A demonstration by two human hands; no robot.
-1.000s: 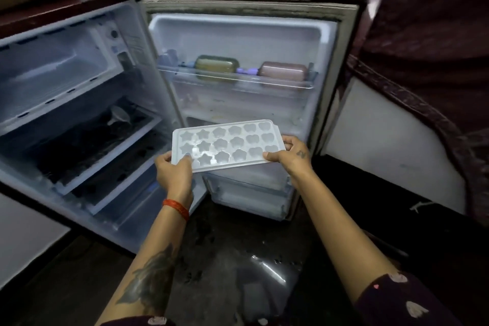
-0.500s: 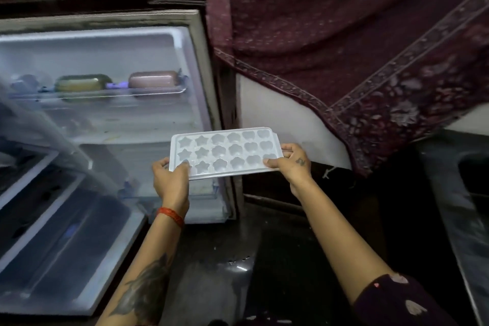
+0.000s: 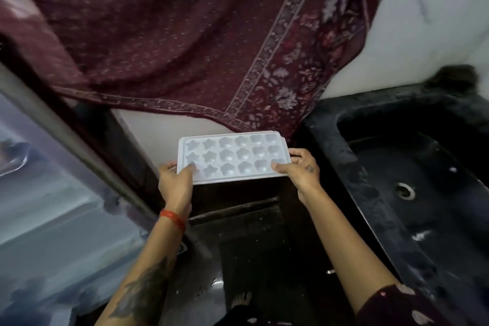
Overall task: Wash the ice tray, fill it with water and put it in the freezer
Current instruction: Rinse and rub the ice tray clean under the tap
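The view has swung right, away from the open fridge [image 3: 66,193], bringing the black sink [image 3: 412,188] into sight at right. The white ice tray [image 3: 232,157] stays level between them, left hand [image 3: 176,180] and right hand [image 3: 300,169] pinching its short ends; washing likely comes next.

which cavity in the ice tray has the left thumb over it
The star-shaped cavity at the near-left corner of the ice tray, in the row closest to the person. The left hand has its thumb on it; the other star cavities are uncovered.
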